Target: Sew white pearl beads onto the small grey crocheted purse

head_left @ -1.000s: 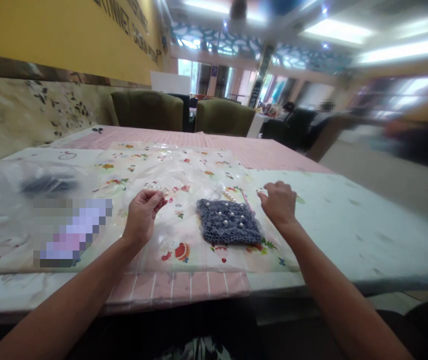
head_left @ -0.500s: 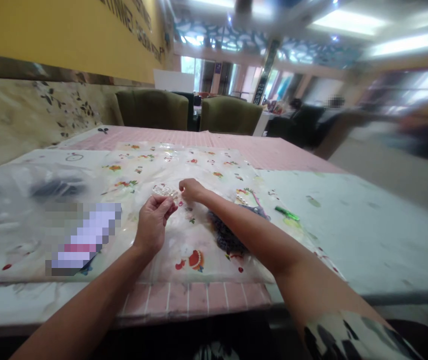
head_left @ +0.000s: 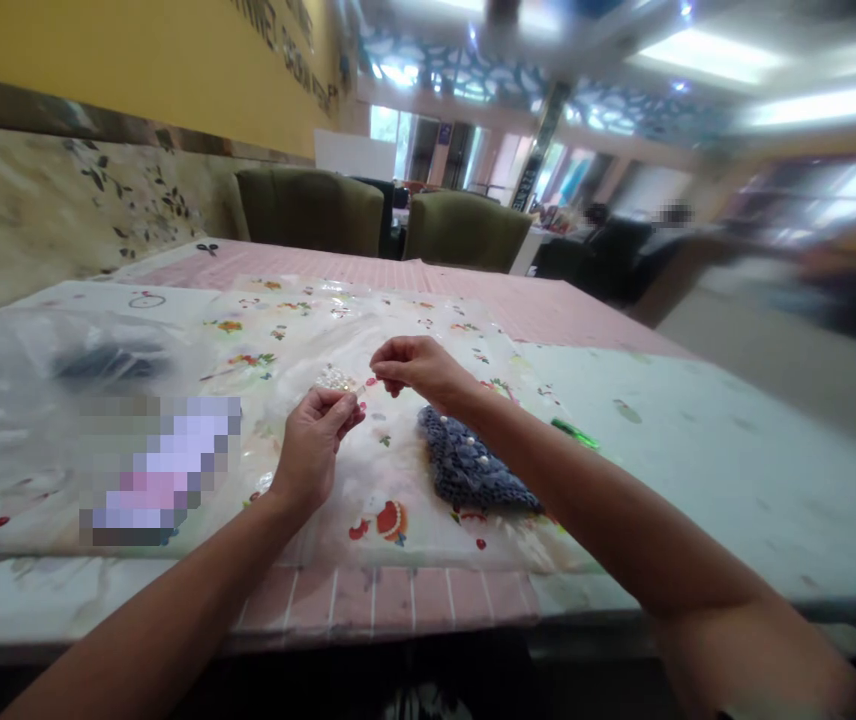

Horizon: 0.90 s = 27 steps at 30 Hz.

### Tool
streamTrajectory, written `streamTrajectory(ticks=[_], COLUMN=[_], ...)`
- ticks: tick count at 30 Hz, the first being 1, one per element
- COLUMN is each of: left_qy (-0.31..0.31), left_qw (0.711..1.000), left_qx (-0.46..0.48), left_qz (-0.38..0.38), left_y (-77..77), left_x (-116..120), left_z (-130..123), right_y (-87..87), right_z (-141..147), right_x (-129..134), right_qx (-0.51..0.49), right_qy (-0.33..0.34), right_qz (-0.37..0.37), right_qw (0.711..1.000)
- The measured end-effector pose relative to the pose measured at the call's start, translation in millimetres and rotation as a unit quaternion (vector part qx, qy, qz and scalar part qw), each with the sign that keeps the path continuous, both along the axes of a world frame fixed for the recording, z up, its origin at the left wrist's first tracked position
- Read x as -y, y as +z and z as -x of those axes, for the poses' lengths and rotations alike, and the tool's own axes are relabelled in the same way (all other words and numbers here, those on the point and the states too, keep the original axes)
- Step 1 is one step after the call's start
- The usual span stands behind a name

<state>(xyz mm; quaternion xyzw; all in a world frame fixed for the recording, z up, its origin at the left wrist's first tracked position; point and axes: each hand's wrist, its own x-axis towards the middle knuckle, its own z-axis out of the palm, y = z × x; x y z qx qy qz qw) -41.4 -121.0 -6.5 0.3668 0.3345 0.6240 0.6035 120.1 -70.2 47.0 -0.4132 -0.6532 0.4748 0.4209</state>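
Note:
My left hand [head_left: 319, 440] is closed in a pinch over the floral plastic sheet [head_left: 308, 330]. A tiny pale thing shows at its fingertips, too small to name. Just behind those fingers lies a small heap of white pearl beads [head_left: 334, 377]. My right hand [head_left: 417, 368] is raised slightly to the right of the left, its thumb and fingers pressed together; what they hold, if anything, cannot be made out. Below my right forearm rests a blue-grey knitted piece [head_left: 450, 460] dotted with white pearls, partly covered by the arm.
A clear plastic bag [head_left: 15, 370] with something dark inside lies at the left, beside a blurred-out lilac object [head_left: 180, 455]. A green tool [head_left: 576, 434] lies on the right. Small black scissors [head_left: 207, 248] lie at the far left. Green chairs [head_left: 465, 230] stand beyond the table.
My right hand has moved up and to the right, and its forearm has shifted so more of the knitted piece shows. The left hand has moved slightly right, still pinching.

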Motion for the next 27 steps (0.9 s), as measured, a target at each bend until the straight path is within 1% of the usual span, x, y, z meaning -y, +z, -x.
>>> streamTrajectory(ticks=[2,5,11,15,19,21,23,27], left_qy=[-0.005,-0.010,-0.013,-0.011,-0.008,0.003,0.015,0.022], left_qw=[1.000,1.000,0.999,0.998,0.998,0.998,0.998,0.998], left_qx=[-0.006,-0.016,-0.039,-0.052,-0.041,-0.028,-0.014,-0.015], left_qz=[0.002,-0.003,-0.016,-0.029,-0.040,-0.048,-0.055,-0.051], left_y=[-0.2,-0.8,-1.1,-2.2,-0.3,2.4,5.1,7.6], left_x=[1.6,2.8,3.1,3.5,5.1,5.7,5.6,4.2], left_z=[-2.3,-4.3,-4.0,-3.9,-4.1,-3.8,-3.0,-1.4], right_y=[-0.7,-7.1,-14.9,-18.4,-21.0,-18.7,-12.7,3.5], right_z=[-1.6,0.0,0.3,-0.1,0.6,-3.5,-13.6,-51.1], right_x=[15.7,28.7,36.0,40.9,47.6,51.5,55.7,66.3], right_qx=[-0.044,-0.059,-0.071,-0.112,-0.135,-0.132,-0.124,-0.077], right_qy=[-0.004,-0.001,-0.015,-0.007,-0.002,-0.003,-0.016,-0.079], right_qz=[0.005,0.009,0.034,0.073,0.113,0.110,0.091,0.044], right_qw=[0.999,0.998,0.997,0.991,0.984,0.985,0.988,0.993])
